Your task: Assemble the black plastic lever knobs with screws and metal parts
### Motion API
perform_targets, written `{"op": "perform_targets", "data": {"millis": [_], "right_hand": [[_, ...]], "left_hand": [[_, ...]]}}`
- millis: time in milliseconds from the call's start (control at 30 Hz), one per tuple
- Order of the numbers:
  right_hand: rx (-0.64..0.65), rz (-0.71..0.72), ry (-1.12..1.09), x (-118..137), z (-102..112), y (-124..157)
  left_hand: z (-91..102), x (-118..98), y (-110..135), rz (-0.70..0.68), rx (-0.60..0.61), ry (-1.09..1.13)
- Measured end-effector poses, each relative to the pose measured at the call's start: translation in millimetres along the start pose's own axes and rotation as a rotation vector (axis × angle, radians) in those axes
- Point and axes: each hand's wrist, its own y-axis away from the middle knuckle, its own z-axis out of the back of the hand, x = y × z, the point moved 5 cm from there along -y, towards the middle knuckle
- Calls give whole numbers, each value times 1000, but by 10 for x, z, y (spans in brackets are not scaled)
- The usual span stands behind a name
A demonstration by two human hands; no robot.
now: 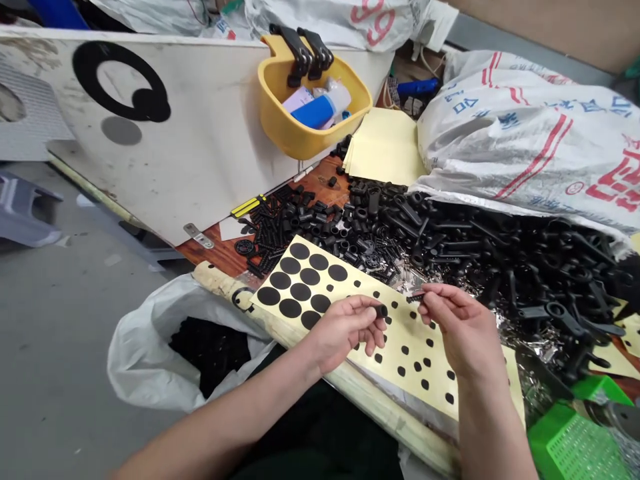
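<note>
Your left hand [345,330] pinches a short black tube [381,311] between thumb and fingers, its open end facing right, while the other fingers curl loosely beneath. Just right of it, your right hand [463,327] grips a thin ridged black piece [415,297] by its right end, the free end pointing left toward the tube; the two pieces are near each other but apart.

Below both hands, a pale yellow sticker sheet [393,340] lies along the near edge of the counter [320,183], with large black discs at its left and small black dots across the rest. Beyond the sheet, you have a heap of loose black plastic parts [500,260] spreading far and right, with small silvery metal pieces [415,273] among them.

Farther off, a yellow basket [295,143] hangs on a white panel [210,133], and a printed white sack [525,133] sits at far right. A green basket [565,427] stands at near right; an open white bag [135,353] holding black contents is at near left.
</note>
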Motion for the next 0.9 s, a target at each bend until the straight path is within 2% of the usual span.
{"op": "perform_targets", "data": {"millis": [67,167,333,433,500,600,800,833,900], "right_hand": [[-63,118,44,59,-26,222],[-124,403,205,160,-107,497],[-51,892,480,262,-316,721],[-21,1007,550,243,-386,746],[-28,988,547,211,-397,736],[-43,877,491,156,-392,721],[-61,413,169,-47,-381,703],[-68,369,132,-79,-386,707],[-90,379,99,-101,-390,716]], "left_hand": [[-12,12,3,11,35,2],[-23,28,15,11,64,-35],[-50,25,35,-17,87,-113],[-63,14,50,-39,109,-146],[-56,13,59,-52,105,-176],[-39,14,72,-88,84,-218],[-58,16,104,-134,57,-286],[-61,11,109,-138,51,-289],[-61,1,116,-138,44,-277]]}}
